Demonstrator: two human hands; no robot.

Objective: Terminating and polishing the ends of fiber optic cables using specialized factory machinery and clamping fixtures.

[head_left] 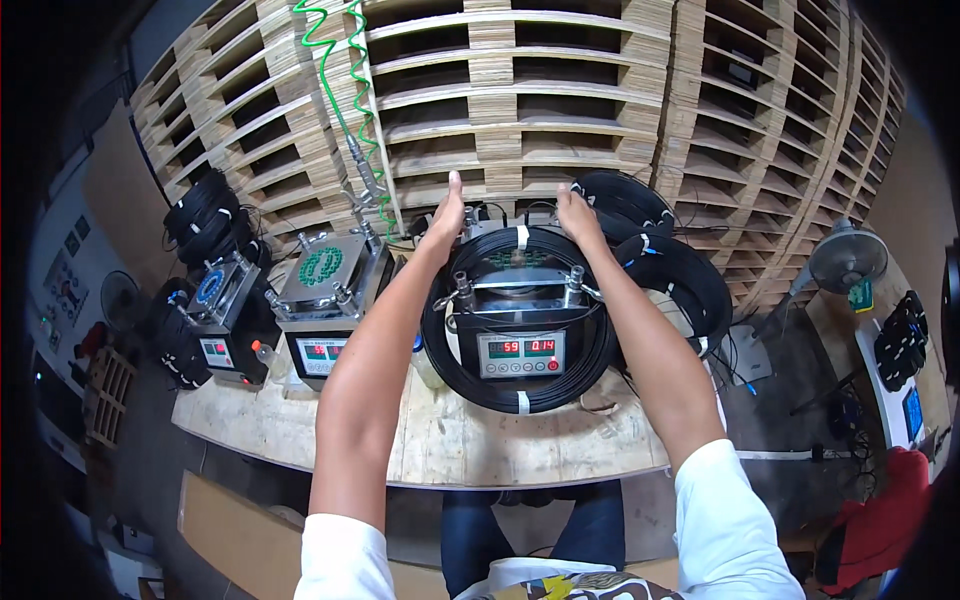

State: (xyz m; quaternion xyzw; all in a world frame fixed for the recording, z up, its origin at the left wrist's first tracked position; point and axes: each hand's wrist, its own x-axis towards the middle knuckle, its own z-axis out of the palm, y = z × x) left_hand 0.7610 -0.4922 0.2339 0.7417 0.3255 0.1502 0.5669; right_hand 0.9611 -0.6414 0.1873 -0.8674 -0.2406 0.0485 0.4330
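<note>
A large coil of black cable (522, 402), tied with white bands, encircles a black machine (465, 345) that has a lit red display and a metal clamp plate on top. My left hand (449, 212) is raised at the far left of the coil, its fingers stretched out and nothing visible in them. On the far right side of the coil, my right hand (577, 213) is also raised with fingers extended upward, partly turned from view. Whether either hand touches the coil cannot be made out.
Two similar machines (318, 270) (213, 290) stand to the left, beside a small orange-capped bottle (264, 352). More black cable coils (690, 275) lie at the right. Stacked wooden pallets (520, 90) rise behind the wooden table (450, 450). A fan (848, 262) stands far right; green coiled hoses (320, 40) hang above.
</note>
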